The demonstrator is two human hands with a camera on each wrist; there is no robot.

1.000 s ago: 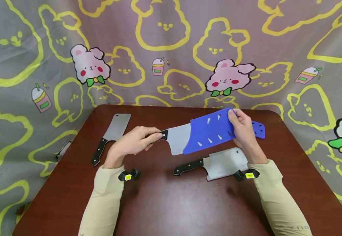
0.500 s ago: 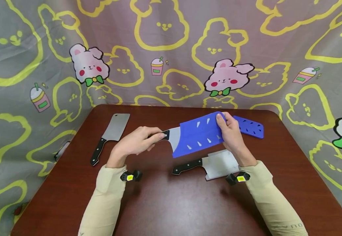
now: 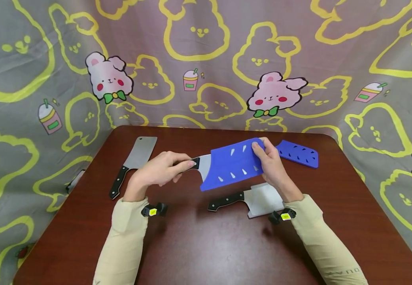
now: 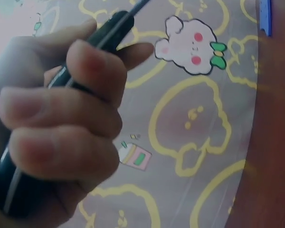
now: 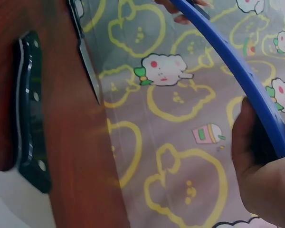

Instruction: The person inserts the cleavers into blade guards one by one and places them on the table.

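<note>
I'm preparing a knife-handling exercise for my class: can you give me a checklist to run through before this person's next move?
1. Left hand grips the held cleaver's handle: ok.
2. Right hand holds the blue sheath at its far end: ok.
3. Held cleaver's blade fully covered: not ok, a strip beside the handle is bare.
4. Blade tip seated inside the blue sheath: cannot tell, hidden.
5. Left-side cleaver on the table covered: not ok, blade bare.
</note>
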